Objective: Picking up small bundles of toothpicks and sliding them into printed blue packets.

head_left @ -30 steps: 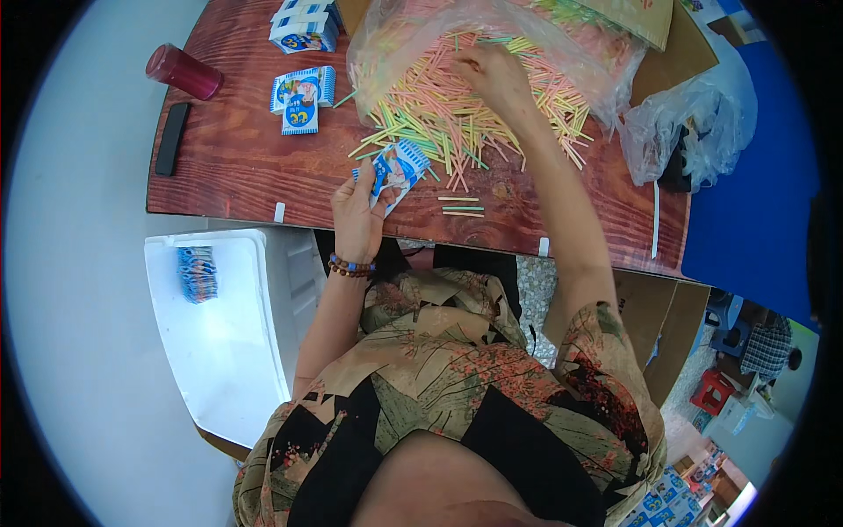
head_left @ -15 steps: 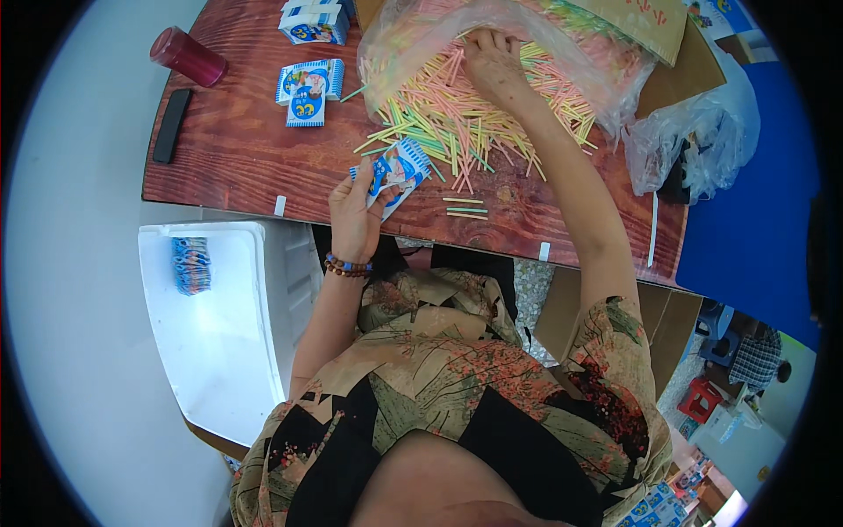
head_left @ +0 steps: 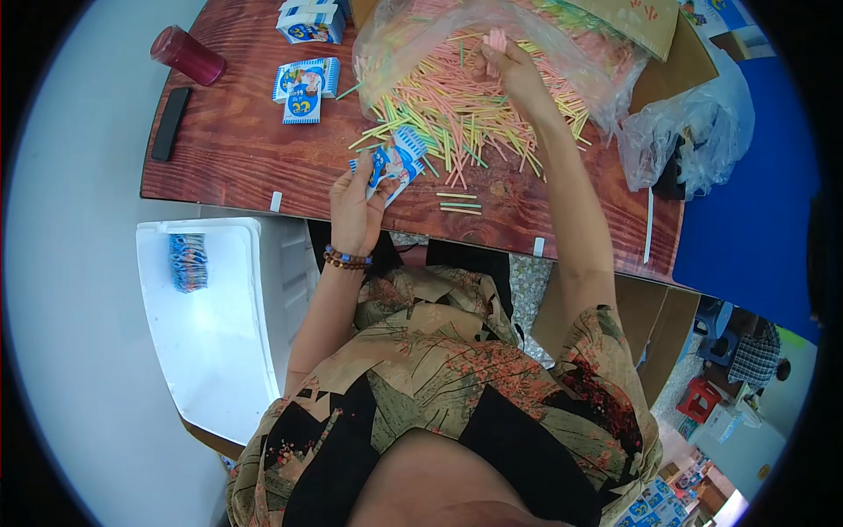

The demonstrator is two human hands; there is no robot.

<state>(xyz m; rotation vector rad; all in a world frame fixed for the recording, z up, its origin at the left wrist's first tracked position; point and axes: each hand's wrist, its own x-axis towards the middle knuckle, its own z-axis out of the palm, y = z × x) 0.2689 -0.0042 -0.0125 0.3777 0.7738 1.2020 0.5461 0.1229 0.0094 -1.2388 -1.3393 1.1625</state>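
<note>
My left hand (head_left: 354,209) is closed on a small blue-and-white printed packet (head_left: 402,162) at the front of the table, its end tilted toward the pile. Over the heap of thin pastel sticks (head_left: 457,123), my right hand (head_left: 520,77) is raised, pinching a small bunch of pink sticks (head_left: 496,40) upright between thumb and fingers. The pink, yellow and green heap spills from a clear plastic bag (head_left: 386,66). A few loose sticks (head_left: 460,203) lie in a row near the table's front edge, right of the packet.
Blue-and-white packets (head_left: 304,92) lie at the left, with a bundled stack (head_left: 312,25) behind. A red cup (head_left: 186,57) and black bar (head_left: 171,125) sit farther left. A white foam box (head_left: 211,351) stands below. Cardboard (head_left: 672,83) and a crumpled clear bag (head_left: 694,123) are at right.
My right hand has lifted out of the heap, and pink sticks now show between its fingers. The left hand still holds the packet in nearly the same place.
</note>
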